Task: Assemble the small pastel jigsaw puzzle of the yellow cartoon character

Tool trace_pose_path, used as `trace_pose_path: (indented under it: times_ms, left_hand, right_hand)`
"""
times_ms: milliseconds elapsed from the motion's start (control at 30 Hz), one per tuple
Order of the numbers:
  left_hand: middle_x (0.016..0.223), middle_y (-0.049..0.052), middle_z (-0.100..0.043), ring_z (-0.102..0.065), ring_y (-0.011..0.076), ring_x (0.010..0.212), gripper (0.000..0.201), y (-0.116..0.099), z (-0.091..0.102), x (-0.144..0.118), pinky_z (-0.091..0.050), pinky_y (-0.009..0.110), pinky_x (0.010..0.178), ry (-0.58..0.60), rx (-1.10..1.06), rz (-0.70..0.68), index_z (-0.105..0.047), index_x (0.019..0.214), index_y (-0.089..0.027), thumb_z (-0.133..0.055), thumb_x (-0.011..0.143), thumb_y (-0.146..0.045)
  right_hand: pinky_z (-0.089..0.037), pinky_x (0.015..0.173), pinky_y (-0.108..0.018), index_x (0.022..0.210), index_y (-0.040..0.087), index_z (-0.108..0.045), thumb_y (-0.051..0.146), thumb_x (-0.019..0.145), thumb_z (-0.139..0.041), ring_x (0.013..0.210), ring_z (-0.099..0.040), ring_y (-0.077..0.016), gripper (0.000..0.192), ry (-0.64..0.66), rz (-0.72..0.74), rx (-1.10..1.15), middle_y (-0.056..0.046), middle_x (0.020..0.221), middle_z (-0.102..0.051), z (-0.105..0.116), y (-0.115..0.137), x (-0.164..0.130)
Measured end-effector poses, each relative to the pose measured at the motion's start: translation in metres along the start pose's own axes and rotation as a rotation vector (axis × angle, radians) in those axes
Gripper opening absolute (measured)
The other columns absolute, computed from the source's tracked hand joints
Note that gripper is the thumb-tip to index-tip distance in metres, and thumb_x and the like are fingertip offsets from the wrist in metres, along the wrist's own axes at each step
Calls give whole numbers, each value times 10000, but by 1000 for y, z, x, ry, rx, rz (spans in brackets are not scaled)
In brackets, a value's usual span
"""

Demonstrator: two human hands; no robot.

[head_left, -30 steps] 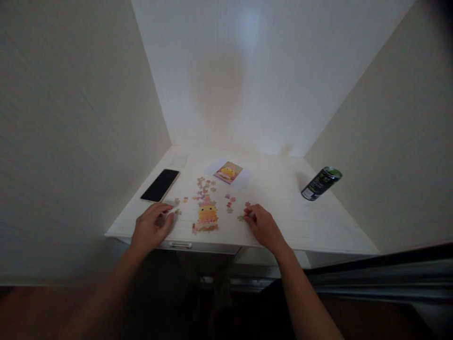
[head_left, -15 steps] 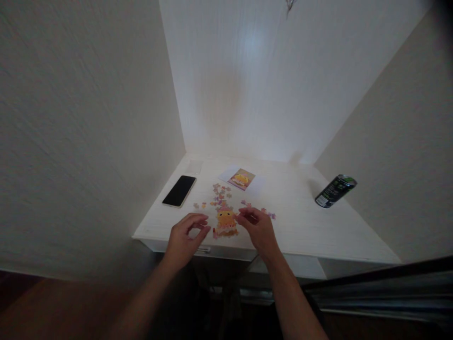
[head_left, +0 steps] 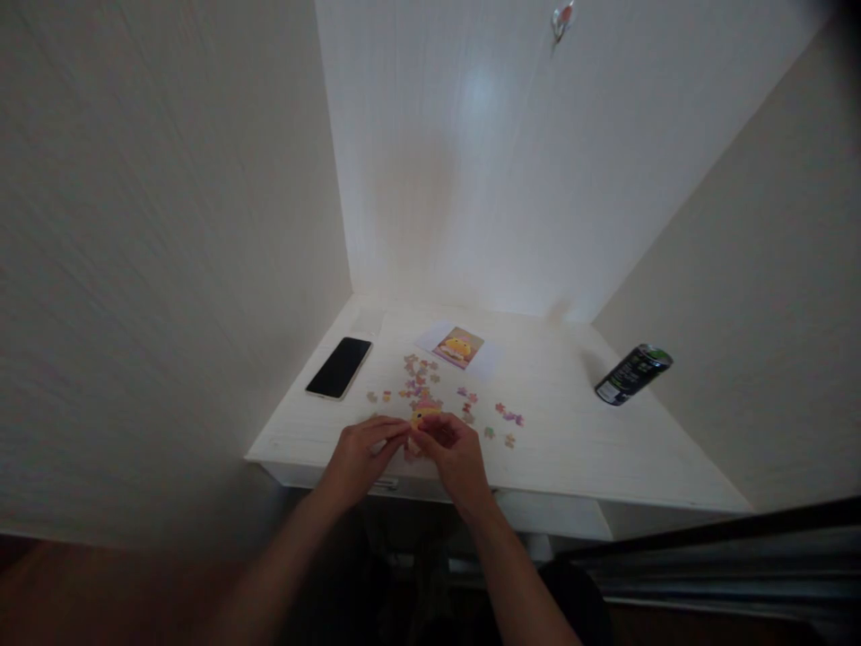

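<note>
A partly joined jigsaw puzzle (head_left: 428, 409) with a yellow face lies near the desk's front edge, its lower part mostly covered by my hands. My left hand (head_left: 367, 451) is at its left side, thumb and fingers drawn together with the tips at the puzzle. Over the puzzle's right part, my right hand (head_left: 454, 451) is closed in a pinch, its fingertips close to the left ones. Whatever lies between the fingertips is hidden. Loose puzzle pieces (head_left: 420, 366) lie just behind the puzzle, and more pieces (head_left: 509, 416) are scattered to the right.
A picture card (head_left: 458, 347) showing the yellow figure lies on white paper behind the pieces. At the left is a dark-screened phone (head_left: 340, 367). A dark can (head_left: 633, 374) stands at the right. Panels enclose the white desk (head_left: 571, 449) at the back and sides.
Both hands have moved inward over the puzzle, and their fingertips now meet or nearly meet. My left fingers have closed from a wider gap. Pieces right of the puzzle have come into view.
</note>
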State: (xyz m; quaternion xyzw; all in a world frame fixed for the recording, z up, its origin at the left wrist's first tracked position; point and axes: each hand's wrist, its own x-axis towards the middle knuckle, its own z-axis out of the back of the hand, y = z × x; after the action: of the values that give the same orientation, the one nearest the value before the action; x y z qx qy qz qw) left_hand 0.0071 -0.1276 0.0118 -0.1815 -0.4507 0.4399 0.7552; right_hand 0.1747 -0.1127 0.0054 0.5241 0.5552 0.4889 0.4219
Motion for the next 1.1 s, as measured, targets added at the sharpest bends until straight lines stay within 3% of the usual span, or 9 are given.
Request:
trace_pose_path:
  times_ms: [133, 300, 467, 567, 1100]
  left_hand:
    - [1011, 41, -754, -711, 186, 922, 171, 4, 1, -1, -576, 312, 845, -14, 58, 21, -734, 1014, -236, -596, 916, -261]
    - [1011, 43, -755, -707, 196, 923, 193, 10, 7, 0, -570, 330, 841, 50, 172, 36, -736, 1011, -227, -568, 927, -265]
    - [981, 34, -760, -697, 205, 894, 174, 16, 6, 9, -565, 343, 815, 113, 204, 27, -742, 1005, -245, -598, 908, -248]
    - [958, 41, -764, -687, 214, 869, 170, 17, 2, 12, -561, 365, 808, 140, 213, 1, -750, 989, -238, -605, 901, -238]
    - [969, 82, -697, -629, 207, 929, 203, 8, 7, 14, -540, 367, 840, 255, 244, -89, -754, 966, -230, -566, 901, -188]
  right_hand:
    - [-569, 697, -328, 927, 199, -646, 316, 758, -720, 744, -682, -185, 218, 18, 51, -133, -38, 843, -709, 8, -1, -1]
    - [-524, 844, -391, 1040, 192, -658, 240, 870, -584, 928, -645, -219, 192, -55, 363, -699, -89, 995, -695, 43, 2, -1]
    - [-418, 996, -460, 1077, 221, -672, 252, 890, -590, 1098, -572, -250, 206, 136, 499, -1036, -81, 1145, -681, 57, 3, -2]
    - [-396, 997, -473, 1062, 253, -685, 293, 876, -626, 1148, -538, -265, 199, 202, 493, -1122, -57, 1198, -670, 52, 5, -4]
    - [-382, 957, -468, 1025, 283, -695, 331, 873, -631, 1124, -514, -279, 171, 210, 451, -1168, -37, 1220, -656, 50, 13, -5]
